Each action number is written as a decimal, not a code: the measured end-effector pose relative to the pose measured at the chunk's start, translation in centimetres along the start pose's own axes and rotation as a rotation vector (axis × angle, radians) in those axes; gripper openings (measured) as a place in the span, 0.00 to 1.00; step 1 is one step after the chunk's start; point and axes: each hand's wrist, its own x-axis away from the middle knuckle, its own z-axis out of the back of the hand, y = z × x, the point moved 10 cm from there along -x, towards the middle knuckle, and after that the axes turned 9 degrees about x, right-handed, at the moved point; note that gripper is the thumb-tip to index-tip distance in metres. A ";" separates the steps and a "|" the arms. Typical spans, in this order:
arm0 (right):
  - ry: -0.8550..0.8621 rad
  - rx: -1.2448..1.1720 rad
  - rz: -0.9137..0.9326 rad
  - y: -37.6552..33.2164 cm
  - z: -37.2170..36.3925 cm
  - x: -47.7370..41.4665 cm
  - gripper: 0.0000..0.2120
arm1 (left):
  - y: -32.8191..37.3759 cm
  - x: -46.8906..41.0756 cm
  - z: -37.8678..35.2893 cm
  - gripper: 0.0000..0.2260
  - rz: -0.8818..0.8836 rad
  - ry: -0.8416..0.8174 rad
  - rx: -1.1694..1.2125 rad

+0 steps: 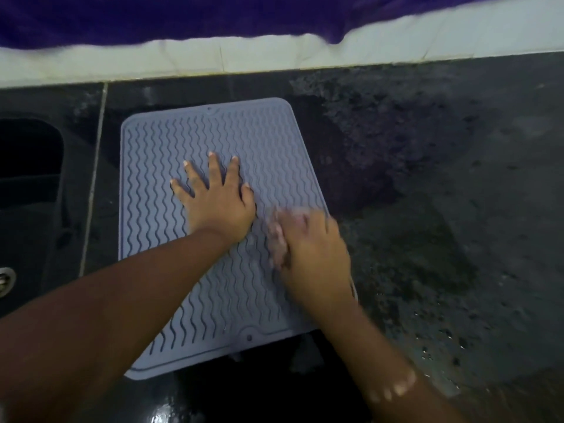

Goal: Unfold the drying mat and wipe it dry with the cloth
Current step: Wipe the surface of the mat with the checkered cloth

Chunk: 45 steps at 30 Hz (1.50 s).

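Note:
A grey-blue drying mat (171, 141) with wavy ridges lies unfolded and flat on the dark countertop (442, 184). My left hand (216, 203) rests palm down on the mat's middle, fingers spread. My right hand (311, 254) is blurred at the mat's right side and presses a pale cloth (277, 236) against the surface; only a crumpled edge of the cloth shows beside the fingers.
A dark sink (27, 166) with a metal drain (4, 279) lies at the left. A white tiled ledge (274, 56) runs along the back, with purple fabric (152, 16) above it. Wet patches and droplets (427, 331) cover the counter to the right.

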 end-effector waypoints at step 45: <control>-0.124 0.006 -0.212 0.9 -7.9 -26.0 0.22 | 0.2 0.1 0.2 0.27 -0.039 -0.001 -0.019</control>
